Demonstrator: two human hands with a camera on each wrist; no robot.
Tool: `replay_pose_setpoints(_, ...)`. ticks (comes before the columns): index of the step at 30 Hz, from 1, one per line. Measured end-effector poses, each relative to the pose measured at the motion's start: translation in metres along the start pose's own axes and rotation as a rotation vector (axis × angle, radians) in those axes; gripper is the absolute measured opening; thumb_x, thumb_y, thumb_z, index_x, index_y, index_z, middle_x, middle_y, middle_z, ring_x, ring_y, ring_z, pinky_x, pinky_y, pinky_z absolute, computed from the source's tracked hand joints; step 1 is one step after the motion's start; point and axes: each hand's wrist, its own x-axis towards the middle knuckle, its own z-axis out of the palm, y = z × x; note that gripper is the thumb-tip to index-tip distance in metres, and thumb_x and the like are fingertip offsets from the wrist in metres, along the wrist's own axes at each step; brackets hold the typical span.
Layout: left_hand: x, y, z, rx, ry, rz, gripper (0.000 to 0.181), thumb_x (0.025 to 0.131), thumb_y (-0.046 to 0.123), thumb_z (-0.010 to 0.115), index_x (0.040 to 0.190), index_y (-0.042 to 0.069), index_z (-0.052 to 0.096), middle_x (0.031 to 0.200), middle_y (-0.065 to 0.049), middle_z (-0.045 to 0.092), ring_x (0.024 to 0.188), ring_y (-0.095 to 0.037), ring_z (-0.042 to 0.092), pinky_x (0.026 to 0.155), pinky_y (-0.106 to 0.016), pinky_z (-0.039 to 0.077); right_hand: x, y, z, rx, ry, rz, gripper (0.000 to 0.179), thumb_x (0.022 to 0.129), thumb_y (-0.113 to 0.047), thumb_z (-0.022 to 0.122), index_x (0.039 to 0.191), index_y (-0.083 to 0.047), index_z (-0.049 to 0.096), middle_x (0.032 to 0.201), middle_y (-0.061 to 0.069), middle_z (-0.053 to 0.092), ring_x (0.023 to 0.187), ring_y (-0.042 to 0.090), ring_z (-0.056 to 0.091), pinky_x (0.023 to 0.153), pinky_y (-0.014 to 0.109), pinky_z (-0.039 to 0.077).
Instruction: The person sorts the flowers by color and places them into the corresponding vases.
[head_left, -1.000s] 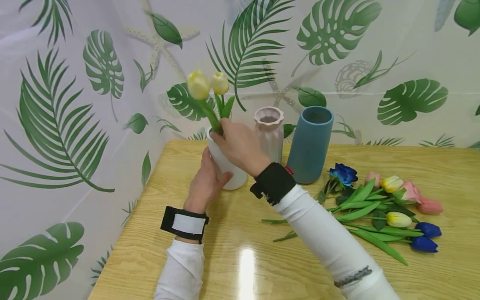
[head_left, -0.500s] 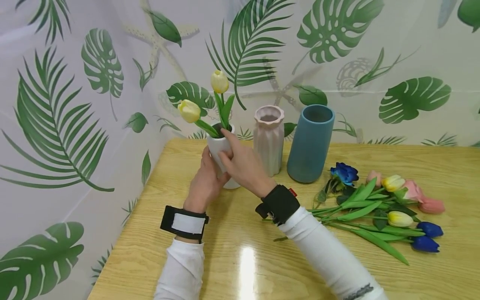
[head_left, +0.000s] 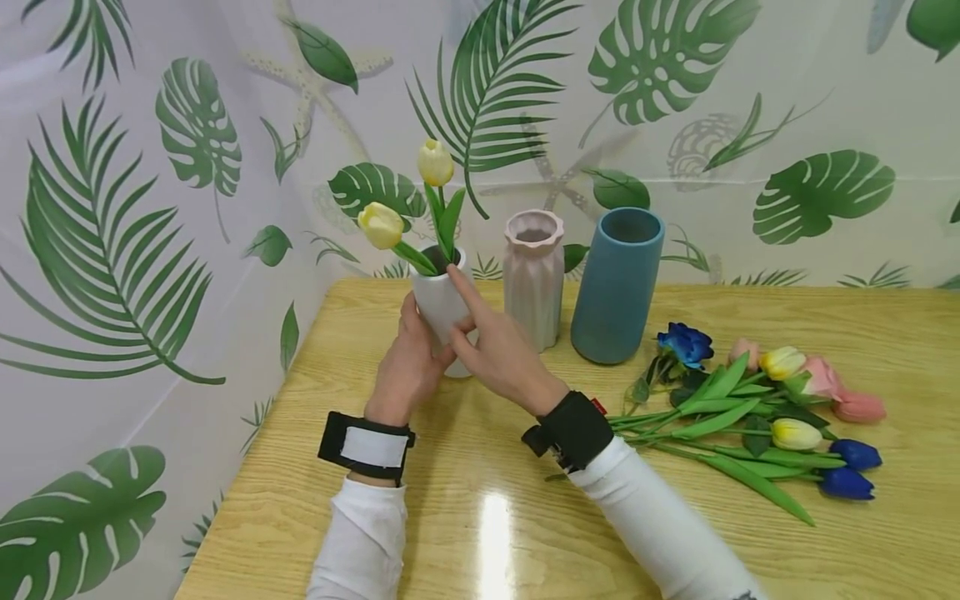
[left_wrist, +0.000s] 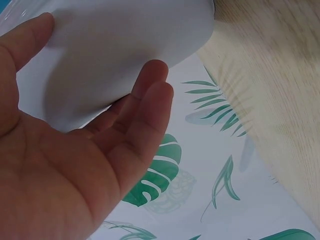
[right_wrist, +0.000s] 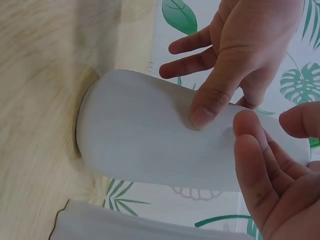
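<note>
A white vase (head_left: 437,304) stands on the table holding two pale yellow tulips: one (head_left: 381,225) leans left, the other (head_left: 436,162) rises upright. My left hand (head_left: 407,371) grips the vase's side, its thumb on the near face in the right wrist view and the other fingers around the far side. My right hand (head_left: 504,354) is at the vase's right, its index finger stretched up to the rim by the upright tulip's stem. In the right wrist view its remaining fingers (right_wrist: 252,165) are loosely bent beside the white wall. The stem ends are hidden inside the vase.
A pink fluted vase (head_left: 534,287) and a taller blue vase (head_left: 618,287) stand to the right. Loose artificial flowers lie at the table's right: a blue rose (head_left: 684,345), pink blooms (head_left: 858,407), yellow tulips (head_left: 797,435) and blue tulips (head_left: 847,483). A leaf-print sheet (head_left: 675,167) hangs behind.
My right hand has let go of the left tulip, which now leans out over the rim, and moved slightly down and right. My left hand keeps its grip on the vase.
</note>
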Motion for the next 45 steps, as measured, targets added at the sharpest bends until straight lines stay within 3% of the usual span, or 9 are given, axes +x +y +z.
replay_pose_setpoints(6,0.000,0.002,0.003,0.000,0.016,0.019,0.097,0.093,0.033,0.070,0.156,0.005,0.002,0.151,-0.027,0.034,0.126,-0.040,0.055,0.095,-0.051,0.051,-0.016,0.008,-0.011,0.021,0.003,0.062,0.065,0.098,-0.008,0.055,0.157,-0.011,0.028,0.095,0.009,0.071,0.043,0.011,0.039,0.050,0.026,0.035)
replay_pose_setpoints(12,0.000,0.003,0.003,-0.011,0.013,0.005,0.098,0.092,0.031,0.072,0.156,0.004,0.003,0.153,-0.027,0.032,0.125,-0.040,0.055,0.094,-0.051,0.051,-0.045,0.018,-0.028,-0.027,0.043,0.142,0.047,0.101,-0.015,0.054,0.146,-0.008,0.046,0.099,0.010,0.071,0.047,0.012,0.044,0.049,0.029,0.036)
replay_pose_setpoints(18,0.000,0.002,0.001,-0.017,0.018,-0.023,0.098,0.091,0.031,0.073,0.156,0.004,0.004,0.155,-0.026,0.030,0.125,-0.040,0.055,0.095,-0.051,0.050,-0.072,0.035,-0.043,-0.054,-0.006,0.180,0.034,0.104,-0.017,0.050,0.136,-0.006,0.056,0.097,0.011,0.071,0.048,0.010,0.046,0.048,0.029,0.038)
replay_pose_setpoints(26,-0.002,0.002,-0.002,-0.036,0.010,-0.028,0.099,0.092,0.031,0.072,0.157,0.004,0.002,0.157,-0.025,0.028,0.128,-0.039,0.052,0.099,-0.051,0.047,-0.082,0.042,-0.069,-0.091,0.022,0.199,0.028,0.104,-0.018,0.052,0.125,-0.004,0.064,0.091,0.009,0.072,0.060,0.011,0.055,0.053,0.032,0.043)
replay_pose_setpoints(34,-0.003,0.001,-0.003,-0.058,0.008,-0.030,0.099,0.092,0.030,0.072,0.157,0.004,0.001,0.157,-0.025,0.028,0.133,-0.038,0.048,0.103,-0.051,0.044,-0.088,0.049,-0.087,-0.190,0.008,0.199,0.026,0.104,-0.017,0.053,0.121,-0.003,0.066,0.082,0.005,0.069,0.053,0.011,0.049,0.052,0.031,0.037)
replay_pose_setpoints(45,-0.003,0.003,0.001,-0.040,0.003,-0.015,0.097,0.093,0.031,0.070,0.157,0.005,0.001,0.156,-0.026,0.029,0.130,-0.040,0.051,0.100,-0.052,0.046,-0.096,0.055,-0.099,-0.205,0.010,0.229,0.027,0.105,-0.020,0.051,0.121,-0.004,0.066,0.082,0.003,0.066,0.055,0.012,0.048,0.053,0.033,0.038)
